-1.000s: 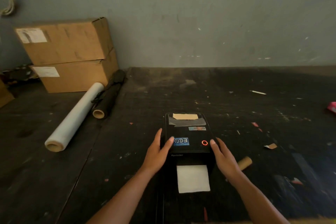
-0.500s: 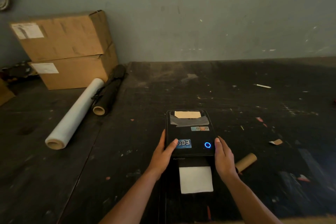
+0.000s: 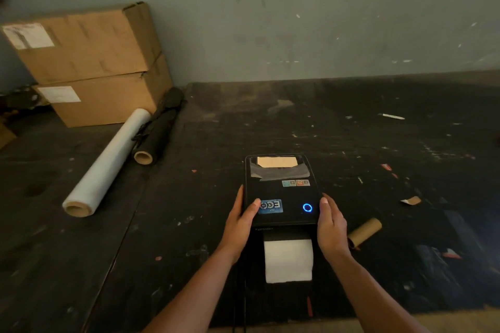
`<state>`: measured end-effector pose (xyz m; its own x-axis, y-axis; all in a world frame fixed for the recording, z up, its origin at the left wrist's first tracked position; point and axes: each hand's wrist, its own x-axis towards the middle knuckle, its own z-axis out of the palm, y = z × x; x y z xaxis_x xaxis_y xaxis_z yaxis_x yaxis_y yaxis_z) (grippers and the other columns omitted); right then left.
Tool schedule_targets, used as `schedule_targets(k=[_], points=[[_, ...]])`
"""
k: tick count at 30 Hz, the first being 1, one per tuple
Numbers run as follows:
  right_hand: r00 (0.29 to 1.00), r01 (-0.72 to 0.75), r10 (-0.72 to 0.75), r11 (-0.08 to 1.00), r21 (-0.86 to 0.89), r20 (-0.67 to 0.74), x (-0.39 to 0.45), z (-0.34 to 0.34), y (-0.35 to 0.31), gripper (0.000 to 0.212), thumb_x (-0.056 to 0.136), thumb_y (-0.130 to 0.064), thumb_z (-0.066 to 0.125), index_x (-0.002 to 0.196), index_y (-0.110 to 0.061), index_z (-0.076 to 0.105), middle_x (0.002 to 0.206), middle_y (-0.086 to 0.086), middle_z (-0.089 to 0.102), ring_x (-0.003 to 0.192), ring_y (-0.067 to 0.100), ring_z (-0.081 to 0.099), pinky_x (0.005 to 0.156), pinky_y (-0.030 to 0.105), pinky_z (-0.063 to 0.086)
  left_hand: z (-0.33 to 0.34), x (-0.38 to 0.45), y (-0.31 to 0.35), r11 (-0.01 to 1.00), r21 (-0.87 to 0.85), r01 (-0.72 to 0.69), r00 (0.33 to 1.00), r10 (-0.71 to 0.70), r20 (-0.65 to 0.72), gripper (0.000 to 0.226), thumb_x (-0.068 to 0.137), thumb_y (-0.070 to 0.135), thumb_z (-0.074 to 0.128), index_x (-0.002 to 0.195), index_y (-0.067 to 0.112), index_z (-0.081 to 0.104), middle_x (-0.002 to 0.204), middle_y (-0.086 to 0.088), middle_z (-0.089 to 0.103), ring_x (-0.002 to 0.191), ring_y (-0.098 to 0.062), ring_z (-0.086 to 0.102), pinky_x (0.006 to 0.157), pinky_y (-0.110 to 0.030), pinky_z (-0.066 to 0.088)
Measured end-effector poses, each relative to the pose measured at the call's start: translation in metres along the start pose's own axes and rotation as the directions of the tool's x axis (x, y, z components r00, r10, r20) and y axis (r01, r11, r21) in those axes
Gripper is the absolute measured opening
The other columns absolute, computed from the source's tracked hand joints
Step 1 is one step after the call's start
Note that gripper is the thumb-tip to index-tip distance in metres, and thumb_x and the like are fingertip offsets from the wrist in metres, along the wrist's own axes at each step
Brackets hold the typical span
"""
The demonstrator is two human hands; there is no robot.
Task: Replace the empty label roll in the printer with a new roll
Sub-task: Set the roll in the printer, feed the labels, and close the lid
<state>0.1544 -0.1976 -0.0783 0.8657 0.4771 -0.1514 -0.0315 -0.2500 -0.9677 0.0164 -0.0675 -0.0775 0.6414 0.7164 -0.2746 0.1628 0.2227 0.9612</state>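
Both hands (image 3: pixel 284 227) still clasp the printer (image 3: pixel 281 192); its ring light (image 3: pixel 307 207) stays blue.

Two stacked cardboard boxes (image 3: pixel 89 62), white labels on their left faces, against grey wall (image 3: pixel 297 8); clear film roll (image 3: pixel 108 162) and black roll (image 3: pixel 158 131) side by side before them; dark worktable (image 3: pixel 351 143) strewn with paper scraps; torn cardboard scrap (image 3: pixel 411 200) at right

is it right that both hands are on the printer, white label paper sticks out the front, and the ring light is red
Not quite. In the head view the ring light glows blue, not red. The rest holds: the left hand and right hand hold the printer, and white label paper sticks out the front.
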Motion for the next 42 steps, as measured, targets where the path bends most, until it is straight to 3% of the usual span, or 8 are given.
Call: schedule_targets(k=[4, 14, 18, 26, 29, 34, 39, 42], points=[[1.000, 0.020, -0.020, 0.999, -0.029, 0.014, -0.0012, -0.0022, -0.0022, 0.046, 0.101, -0.031, 0.032, 0.142, -0.013, 0.037, 0.097, 0.011, 0.062, 0.086, 0.018, 0.060, 0.068, 0.024, 0.043, 0.0000, 0.0030, -0.0035, 1.000, -0.024, 0.004, 1.000, -0.005, -0.003, 0.072, 0.086, 0.049, 0.060, 0.145, 0.050, 0.019, 0.148, -0.001, 0.041, 0.122, -0.019, 0.050, 0.106, -0.043, 0.041], [0.999, 0.023, -0.021, 0.997, -0.074, 0.031, 0.0017, -0.0021, -0.0012, 0.046, 0.101, -0.034, 0.031, 0.143, -0.014, 0.035, 0.091, 0.003, 0.059, 0.075, 0.011, 0.054, 0.068, 0.025, 0.042, -0.0001, 0.0028, -0.0049, 0.999, -0.050, 0.013, 1.000, -0.014, -0.023, 0.071, 0.087, 0.046, 0.061, 0.145, 0.050, 0.022, 0.144, -0.002, 0.045, 0.114, -0.017, 0.055, 0.096, -0.037, 0.047], [0.999, 0.022, -0.020, 0.997, -0.074, 0.029, 0.0027, -0.0023, -0.0008, 0.047, 0.101, -0.034, 0.031, 0.142, -0.014, 0.035, 0.089, 0.005, 0.059, 0.074, 0.012, 0.053, 0.070, 0.026, 0.043, -0.0007, 0.0041, -0.0063, 0.998, -0.067, 0.021, 0.999, -0.023, -0.023, 0.072, 0.084, 0.047, 0.063, 0.144, 0.051, 0.023, 0.143, -0.002, 0.047, 0.116, -0.019, 0.056, 0.102, -0.044, 0.046], [0.998, 0.043, -0.040, 0.997, -0.071, 0.040, 0.0019, -0.0033, -0.0018, 0.047, 0.100, -0.035, 0.030, 0.143, -0.014, 0.036, 0.094, -0.003, 0.056, 0.085, 0.007, 0.055, 0.079, 0.026, 0.044, 0.0023, 0.0033, -0.0050, 0.997, -0.077, 0.011, 0.999, -0.014, -0.032, 0.067, 0.090, 0.039, 0.059, 0.147, 0.043, 0.023, 0.136, 0.001, 0.050, 0.099, -0.005, 0.058, 0.072, -0.022, 0.047], [0.998, 0.049, -0.046, 0.997, -0.058, 0.049, 0.0010, -0.0041, -0.0033, 0.045, 0.101, -0.033, 0.031, 0.141, -0.013, 0.038, 0.092, -0.003, 0.056, 0.082, 0.007, 0.054, 0.071, 0.022, 0.040, 0.0027, 0.0027, -0.0036, 0.997, -0.075, 0.020, 0.999, -0.022, -0.031, 0.068, 0.090, 0.039, 0.059, 0.147, 0.043, 0.023, 0.130, 0.004, 0.051, 0.098, -0.005, 0.058, 0.073, -0.023, 0.047], [0.999, 0.029, -0.026, 0.998, -0.053, 0.046, 0.0008, -0.0041, -0.0034, 0.048, 0.101, -0.035, 0.030, 0.144, -0.015, 0.034, 0.129, 0.006, 0.053, 0.116, 0.016, 0.049, 0.101, 0.034, 0.037, 0.0008, 0.0034, -0.0043, 0.997, -0.075, 0.027, 0.999, -0.028, -0.020, 0.069, 0.088, 0.041, 0.061, 0.146, 0.045, 0.024, 0.136, 0.001, 0.052, 0.108, -0.012, 0.060, 0.084, -0.029, 0.050], [0.998, 0.006, -0.004, 1.000, -0.030, 0.059, -0.0017, -0.0045, -0.0058, 0.048, 0.101, -0.036, 0.030, 0.145, -0.016, 0.032, 0.132, 0.005, 0.050, 0.113, 0.012, 0.046, 0.100, 0.034, 0.036, 0.0010, -0.0010, 0.0013, 0.997, -0.069, 0.040, 0.999, -0.042, -0.015, 0.071, 0.089, 0.042, 0.060, 0.147, 0.046, 0.020, 0.130, 0.003, 0.049, 0.106, -0.012, 0.058, 0.082, -0.029, 0.050], [0.997, -0.019, 0.022, 0.999, -0.039, 0.070, -0.0025, -0.0057, -0.0074, 0.049, 0.100, -0.037, 0.030, 0.146, -0.018, 0.031, 0.140, 0.005, 0.046, 0.128, 0.020, 0.043, 0.107, 0.038, 0.033, 0.0003, -0.0022, 0.0019, 0.997, -0.059, 0.057, 0.998, -0.058, -0.008, 0.072, 0.087, 0.045, 0.061, 0.146, 0.047, 0.020, 0.138, 0.000, 0.047, 0.112, -0.017, 0.057, 0.093, -0.036, 0.049]])
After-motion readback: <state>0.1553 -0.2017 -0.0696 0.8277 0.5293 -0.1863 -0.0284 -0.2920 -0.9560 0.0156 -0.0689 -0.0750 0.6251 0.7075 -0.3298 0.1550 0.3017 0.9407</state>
